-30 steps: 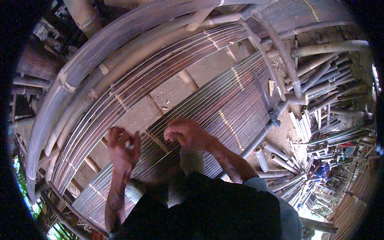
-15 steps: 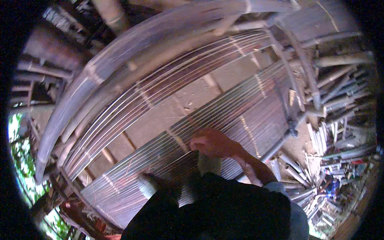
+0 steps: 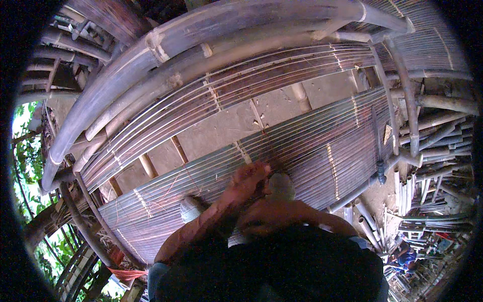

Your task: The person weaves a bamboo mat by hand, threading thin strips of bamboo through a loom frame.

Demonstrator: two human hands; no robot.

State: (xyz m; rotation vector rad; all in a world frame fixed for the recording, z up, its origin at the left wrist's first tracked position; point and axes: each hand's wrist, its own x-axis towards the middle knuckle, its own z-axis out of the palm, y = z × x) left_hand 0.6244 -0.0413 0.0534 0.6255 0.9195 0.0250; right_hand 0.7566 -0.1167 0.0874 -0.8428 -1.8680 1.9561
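Below me lies a bamboo slat panel [image 3: 322, 136] of long thin strips, crossed by pale bindings. My left hand [image 3: 251, 177] reaches over the slats beside one pale binding [image 3: 242, 152], its fingers curled together. Close below it, nearer my body, is my right hand [image 3: 257, 215], also curled and in shadow. What either hand holds, if anything, I cannot make out. Two grey rounded shapes like shoe tips, one at the left [image 3: 191, 209] and one at the right [image 3: 282, 187], show beside my arms.
A thick bent bamboo rail [image 3: 115, 90] arches along the far side. On the right part of the slats rests a long dark blade with a dark handle [image 3: 381, 172]. Bamboo poles [image 3: 437, 136] are piled at the right. Orange-red strands [image 3: 128, 274] hang at the lower left.
My left hand and forearm have come into view over the slats. My right hand has drawn back toward my body. The view has shifted, so the panel appears farther right.
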